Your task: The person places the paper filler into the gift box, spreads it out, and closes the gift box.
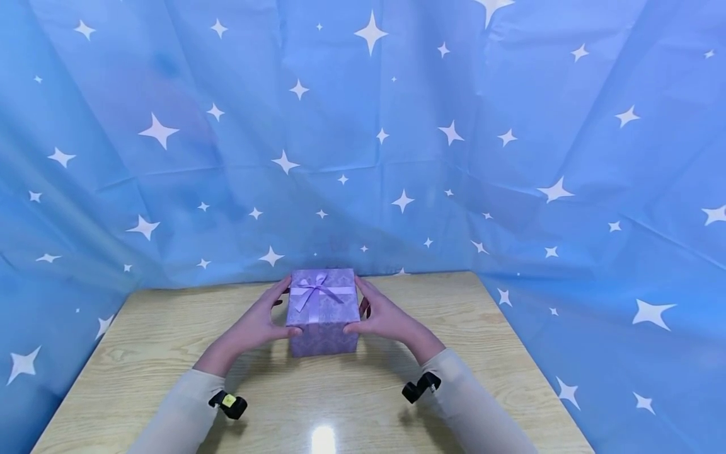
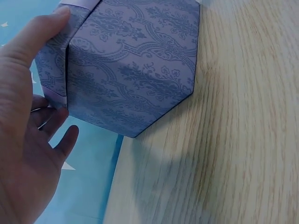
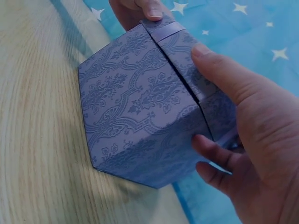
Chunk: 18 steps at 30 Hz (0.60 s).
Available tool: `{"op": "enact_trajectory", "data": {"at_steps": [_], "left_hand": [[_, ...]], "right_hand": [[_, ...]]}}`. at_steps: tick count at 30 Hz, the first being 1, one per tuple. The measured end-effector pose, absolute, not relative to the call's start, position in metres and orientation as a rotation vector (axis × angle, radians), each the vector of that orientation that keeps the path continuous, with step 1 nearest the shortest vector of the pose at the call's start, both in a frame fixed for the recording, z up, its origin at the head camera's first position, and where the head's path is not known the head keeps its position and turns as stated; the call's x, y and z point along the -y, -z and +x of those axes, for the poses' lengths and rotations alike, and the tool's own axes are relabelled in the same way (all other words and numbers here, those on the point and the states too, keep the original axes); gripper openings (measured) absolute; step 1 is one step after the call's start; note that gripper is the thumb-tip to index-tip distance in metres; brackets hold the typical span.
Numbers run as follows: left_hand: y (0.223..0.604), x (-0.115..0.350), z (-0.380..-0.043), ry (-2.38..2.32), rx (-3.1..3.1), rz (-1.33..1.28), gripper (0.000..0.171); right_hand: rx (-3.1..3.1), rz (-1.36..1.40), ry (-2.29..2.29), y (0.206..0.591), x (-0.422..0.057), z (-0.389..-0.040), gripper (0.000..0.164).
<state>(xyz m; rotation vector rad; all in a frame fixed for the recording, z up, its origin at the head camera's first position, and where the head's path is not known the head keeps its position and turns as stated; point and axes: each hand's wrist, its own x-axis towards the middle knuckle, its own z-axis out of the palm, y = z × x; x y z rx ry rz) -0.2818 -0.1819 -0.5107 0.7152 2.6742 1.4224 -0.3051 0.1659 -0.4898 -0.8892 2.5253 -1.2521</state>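
A purple patterned gift box (image 1: 324,343) stands near the far edge of the table. Its lid (image 1: 337,310) carries a lilac ribbon with a bow (image 1: 314,290) and sits over the box body, a dark seam showing between them in the right wrist view. My left hand (image 1: 258,323) grips the lid's left side, thumb at the front edge and fingers toward the back. On the opposite side my right hand (image 1: 388,315) holds the lid likewise, its thumb on the lid front (image 3: 182,51) and its fingertips close to the seam. The box's contents are hidden.
The pale wood table (image 1: 272,391) runs toward me, with a bright light reflection at its near middle. A blue cloth (image 1: 363,157) with white stars hangs behind and along both sides. Black wrist mounts (image 1: 228,403) sit on both sleeves.
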Motion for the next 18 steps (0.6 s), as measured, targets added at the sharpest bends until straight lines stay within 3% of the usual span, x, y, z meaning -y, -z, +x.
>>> {"op": "enact_trajectory", "data": {"at_steps": [18], "left_hand": [[0.518, 0.179, -0.277, -1.379, -2.688, 0.754, 0.133]], "right_hand": [[-2.482, -0.872, 1.264, 0.504, -0.167, -0.304, 0.127]]}}
